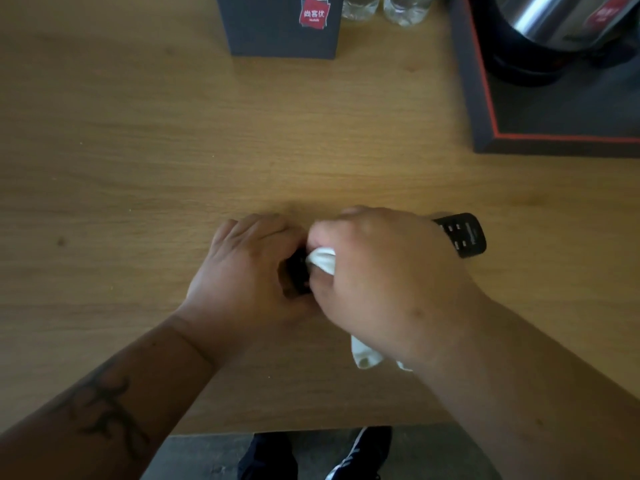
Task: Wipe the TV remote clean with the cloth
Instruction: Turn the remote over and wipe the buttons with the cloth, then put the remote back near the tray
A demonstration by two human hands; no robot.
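A black TV remote (462,234) lies across the wooden table (138,161), near its front edge. Its right end with grey buttons sticks out past my right hand; its middle is hidden. My left hand (242,271) grips the remote's left end. My right hand (384,275) is closed on a white cloth (323,259) and presses it onto the remote beside my left fingers. A loose tail of the cloth (365,355) hangs out below my right wrist.
A dark box with a red label (282,26) stands at the back centre, with two clear water bottles (384,6) to its right. A dark tray with a red line (540,133) holds a steel kettle (554,26) at the back right. The table's front edge (311,432) is just below my arms.
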